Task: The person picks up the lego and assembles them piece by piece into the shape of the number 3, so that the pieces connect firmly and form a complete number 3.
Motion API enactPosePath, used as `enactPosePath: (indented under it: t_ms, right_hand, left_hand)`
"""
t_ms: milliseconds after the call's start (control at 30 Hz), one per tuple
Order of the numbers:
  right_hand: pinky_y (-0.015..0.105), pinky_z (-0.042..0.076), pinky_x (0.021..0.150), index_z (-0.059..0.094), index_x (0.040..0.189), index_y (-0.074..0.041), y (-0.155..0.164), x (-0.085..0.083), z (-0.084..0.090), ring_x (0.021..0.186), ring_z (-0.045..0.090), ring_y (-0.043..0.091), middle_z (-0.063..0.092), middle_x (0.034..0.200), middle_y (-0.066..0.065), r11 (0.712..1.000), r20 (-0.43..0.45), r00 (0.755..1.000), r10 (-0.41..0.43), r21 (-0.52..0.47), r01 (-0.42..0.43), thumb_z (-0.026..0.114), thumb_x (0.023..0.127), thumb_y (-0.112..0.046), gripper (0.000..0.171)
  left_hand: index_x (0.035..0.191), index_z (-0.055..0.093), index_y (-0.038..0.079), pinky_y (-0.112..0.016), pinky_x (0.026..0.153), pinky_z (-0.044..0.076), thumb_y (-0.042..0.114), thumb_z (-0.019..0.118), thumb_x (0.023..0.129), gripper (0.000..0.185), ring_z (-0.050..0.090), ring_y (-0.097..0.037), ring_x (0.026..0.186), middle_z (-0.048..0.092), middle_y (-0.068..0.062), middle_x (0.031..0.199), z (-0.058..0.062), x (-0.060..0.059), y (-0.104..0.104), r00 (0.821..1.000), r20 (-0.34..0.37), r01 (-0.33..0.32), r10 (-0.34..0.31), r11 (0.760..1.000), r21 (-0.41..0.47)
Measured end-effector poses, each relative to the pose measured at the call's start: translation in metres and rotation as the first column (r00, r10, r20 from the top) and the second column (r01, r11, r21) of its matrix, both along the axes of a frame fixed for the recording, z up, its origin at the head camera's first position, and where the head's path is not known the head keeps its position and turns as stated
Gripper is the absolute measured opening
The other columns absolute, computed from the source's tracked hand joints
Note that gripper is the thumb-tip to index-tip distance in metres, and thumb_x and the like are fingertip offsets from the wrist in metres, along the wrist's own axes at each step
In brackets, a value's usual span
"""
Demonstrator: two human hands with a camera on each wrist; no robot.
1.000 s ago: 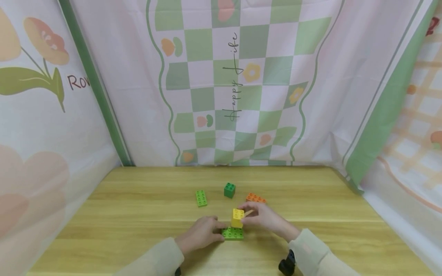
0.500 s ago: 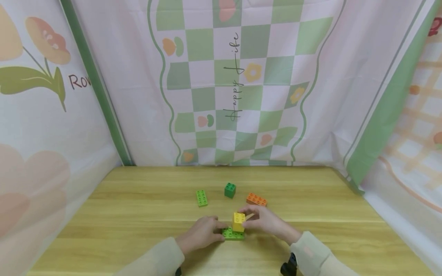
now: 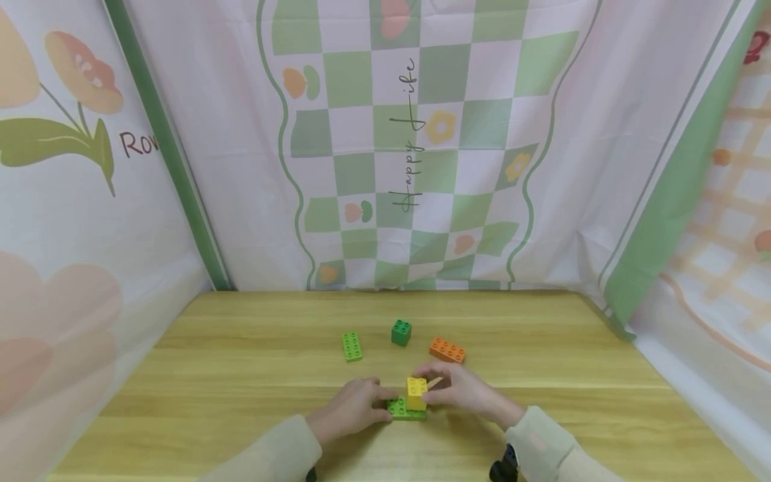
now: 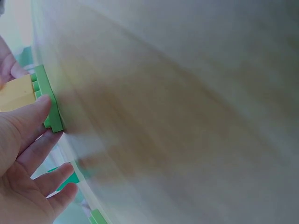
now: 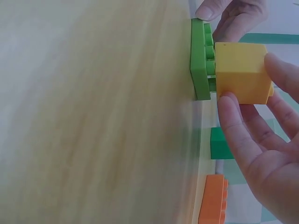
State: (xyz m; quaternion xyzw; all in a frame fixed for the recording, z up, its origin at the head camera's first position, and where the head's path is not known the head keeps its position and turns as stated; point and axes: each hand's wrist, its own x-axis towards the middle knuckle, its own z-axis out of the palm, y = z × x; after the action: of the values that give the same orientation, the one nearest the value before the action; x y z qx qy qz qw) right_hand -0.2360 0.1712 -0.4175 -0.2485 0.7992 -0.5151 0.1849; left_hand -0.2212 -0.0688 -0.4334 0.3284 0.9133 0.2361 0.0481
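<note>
A flat green plate lies on the wooden table near its front edge. My left hand grips the plate's left end between thumb and fingers. My right hand pinches a yellow brick between thumb and fingers. The yellow brick sits on the studs at the right end of the green plate, with a thin gap still showing under it in the right wrist view. The left wrist view shows the green plate and yellow brick at its left edge.
Three loose bricks lie further back on the table: a light green brick, a dark green cube and an orange brick. Patterned cloth walls close in the table at the back and both sides.
My right hand has lowered the yellow brick onto the green plate. The left hand has stayed on the plate, and the loose bricks have not moved.
</note>
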Motion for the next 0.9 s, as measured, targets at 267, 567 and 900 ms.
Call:
enactPosePath:
  t_ms: [267,567,900]
  right_hand:
    - [0.034,0.051,0.077,0.056,0.118,0.002,-0.0015,0.0010,0.0032,0.097,0.056,0.030,0.056,0.114,0.013,0.999,-0.019,0.999,0.031,-0.009,-0.031,0.066,0.085,-0.009,0.036]
    - [0.031,0.049,0.080,0.059,0.116,-0.004,-0.0009,0.0012,0.0017,0.101,0.052,0.030,0.056,0.115,0.011,0.999,-0.057,0.997,0.051,0.018,-0.050,0.066,0.085,-0.012,0.033]
    - [0.036,0.049,0.080,0.059,0.115,-0.005,-0.0025,0.0042,0.0034,0.096,0.056,0.027,0.055,0.114,0.009,1.000,-0.008,1.000,0.024,0.005,-0.024,0.069,0.082,-0.010,0.035]
  left_hand:
    - [0.116,0.065,0.018,-0.019,0.058,0.041,0.025,0.072,0.079,0.038,0.046,-0.002,0.065,0.062,0.007,0.091,0.0000,-0.0009,0.0012,1.000,0.014,-0.007,0.007,1.000,-0.009]
    - [0.114,0.066,0.018,-0.029,0.080,0.047,0.026,0.072,0.079,0.036,0.057,-0.011,0.093,0.065,0.004,0.105,0.0018,0.0009,0.0010,1.000,0.003,-0.009,0.009,1.000,-0.020]
    - [0.115,0.066,0.019,-0.033,0.086,0.046,0.025,0.071,0.080,0.036,0.056,-0.016,0.102,0.064,0.005,0.109,0.0028,0.0012,0.0008,1.000,0.018,-0.012,0.013,1.000,-0.017]
